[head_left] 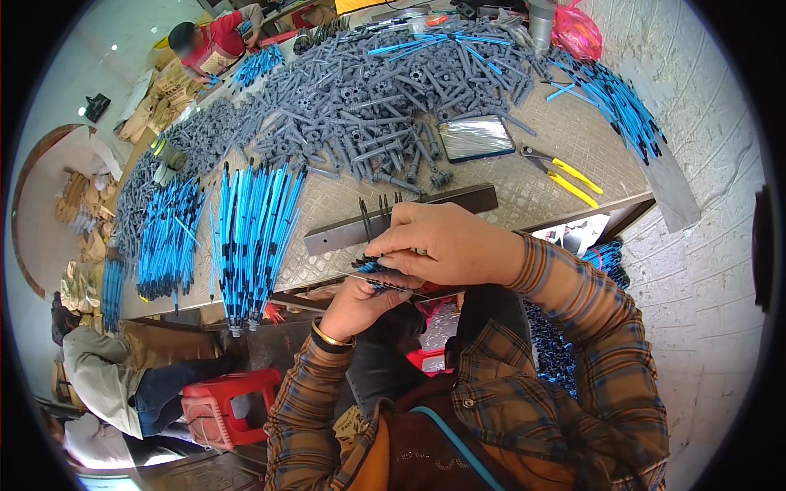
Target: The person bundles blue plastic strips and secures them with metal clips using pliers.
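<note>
1 small blue-and-black bundle (372,267) sits in the curled left hand (359,305), near the metal bar (340,236). The right hand (450,243) bends nearly closed over it; its pinch is hidden. A slack left grip could spill pieces onto the lap (494,309).

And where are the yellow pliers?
In the head view, the pliers lie toward the right of the table, just right of the shiny rectangle and beyond the right hand.

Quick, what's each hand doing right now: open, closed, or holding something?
Left hand: closed, holding blue-and-black pieces.
Right hand: fingers curled over those pieces; whether it pinches anything can't be told.
</note>
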`<state>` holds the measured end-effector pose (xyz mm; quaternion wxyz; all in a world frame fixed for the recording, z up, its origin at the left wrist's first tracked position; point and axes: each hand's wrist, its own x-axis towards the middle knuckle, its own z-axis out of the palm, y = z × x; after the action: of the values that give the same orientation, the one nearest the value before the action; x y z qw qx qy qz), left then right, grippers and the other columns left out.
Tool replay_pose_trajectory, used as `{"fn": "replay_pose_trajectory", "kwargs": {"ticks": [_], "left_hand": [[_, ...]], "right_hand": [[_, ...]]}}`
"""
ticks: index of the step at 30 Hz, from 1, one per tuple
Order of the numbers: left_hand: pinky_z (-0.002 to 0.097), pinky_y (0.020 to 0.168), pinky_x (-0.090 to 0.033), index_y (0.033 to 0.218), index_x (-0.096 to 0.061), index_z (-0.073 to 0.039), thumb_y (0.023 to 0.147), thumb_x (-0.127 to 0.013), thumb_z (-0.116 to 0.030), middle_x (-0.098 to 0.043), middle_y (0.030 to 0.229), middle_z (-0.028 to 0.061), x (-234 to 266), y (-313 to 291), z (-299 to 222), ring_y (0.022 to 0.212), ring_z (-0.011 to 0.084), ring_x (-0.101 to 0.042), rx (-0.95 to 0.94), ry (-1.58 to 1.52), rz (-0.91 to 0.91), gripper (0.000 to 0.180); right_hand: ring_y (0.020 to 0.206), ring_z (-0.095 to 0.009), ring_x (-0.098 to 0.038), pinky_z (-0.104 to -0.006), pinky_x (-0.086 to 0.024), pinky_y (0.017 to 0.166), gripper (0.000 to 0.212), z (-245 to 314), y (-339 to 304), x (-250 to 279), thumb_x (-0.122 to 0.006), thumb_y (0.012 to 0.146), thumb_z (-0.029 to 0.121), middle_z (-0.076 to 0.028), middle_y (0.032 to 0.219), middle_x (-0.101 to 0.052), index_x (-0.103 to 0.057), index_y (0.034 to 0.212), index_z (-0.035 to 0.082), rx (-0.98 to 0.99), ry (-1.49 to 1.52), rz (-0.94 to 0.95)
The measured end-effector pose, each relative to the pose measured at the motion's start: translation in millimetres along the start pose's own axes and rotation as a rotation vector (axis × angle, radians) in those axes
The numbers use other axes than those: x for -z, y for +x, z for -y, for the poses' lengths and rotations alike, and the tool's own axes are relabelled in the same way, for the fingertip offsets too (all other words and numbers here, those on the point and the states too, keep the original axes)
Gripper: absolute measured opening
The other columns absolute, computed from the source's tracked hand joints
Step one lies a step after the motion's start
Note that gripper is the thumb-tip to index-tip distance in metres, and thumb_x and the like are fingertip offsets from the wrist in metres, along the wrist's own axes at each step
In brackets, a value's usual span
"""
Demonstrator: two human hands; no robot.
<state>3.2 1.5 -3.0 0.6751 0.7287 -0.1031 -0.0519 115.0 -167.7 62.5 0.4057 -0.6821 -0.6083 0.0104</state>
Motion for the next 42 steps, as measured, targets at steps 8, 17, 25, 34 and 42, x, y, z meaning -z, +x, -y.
{"fn": "replay_pose_trajectory", "kwargs": {"ticks": [8, 17, 25, 34, 42], "left_hand": [[0.0268, 0.086, -0.043, 0.103, -0.062, 0.000, 0.082, -0.057, 0.002, -0.063, 0.098, 0.0046, 2, -1, -2, 0.097, 0.0131, -0.056, 0.103, -0.045, -0.014, 0.022], [0.0260, 0.084, -0.043, 0.102, -0.062, 0.000, 0.083, -0.057, 0.000, -0.063, 0.098, 0.0043, 6, -2, -3, 0.095, 0.0116, -0.055, 0.093, -0.103, 0.031, 0.020], [0.0241, 0.081, -0.043, 0.101, -0.062, -0.001, 0.083, -0.058, -0.001, -0.064, 0.096, 0.0032, 2, 2, 0, 0.091, 0.0097, -0.056, 0.094, 0.022, 0.005, 0.018], [0.0238, 0.078, -0.044, 0.101, -0.061, -0.002, 0.084, -0.057, -0.002, -0.064, 0.095, 0.0023, -14, -11, 11, 0.089, 0.0097, -0.057, 0.035, 0.084, -0.161, 0.018], [0.0287, 0.083, -0.045, 0.103, -0.060, -0.001, 0.085, -0.053, 0.001, -0.064, 0.096, 0.0059, -4, -6, 7, 0.094, 0.0151, -0.058, 0.052, -0.089, -0.229, 0.019]], "right_hand": [[0.073, -0.028, -0.056, -0.0339, -0.045, 0.065, 0.020, -5, 4, -8, -0.056, 0.082, 0.016, -0.011, 0.083, -0.053, -0.061, 0.099, 0.009, -0.028, 0.114, 0.000], [0.071, -0.028, -0.056, -0.0335, -0.045, 0.063, 0.018, -7, 7, -10, -0.055, 0.083, 0.016, -0.010, 0.081, -0.054, -0.059, 0.099, 0.009, 0.016, 0.104, 0.025], [0.064, -0.028, -0.056, -0.0346, -0.045, 0.056, 0.015, 2, 6, -16, -0.054, 0.083, 0.022, -0.008, 0.077, -0.053, -0.059, 0.093, 0.011, -0.027, -0.015, -0.105], [0.061, -0.025, -0.055, -0.0343, -0.043, 0.051, 0.013, 2, 26, -20, -0.054, 0.081, 0.025, -0.004, 0.070, -0.051, -0.060, 0.079, 0.014, 0.099, -0.184, 0.002], [0.060, -0.027, -0.055, -0.0362, -0.043, 0.053, 0.014, -11, 63, -17, -0.052, 0.079, 0.024, -0.007, 0.067, -0.051, -0.059, 0.075, 0.013, 0.103, -0.149, 0.227]]}}
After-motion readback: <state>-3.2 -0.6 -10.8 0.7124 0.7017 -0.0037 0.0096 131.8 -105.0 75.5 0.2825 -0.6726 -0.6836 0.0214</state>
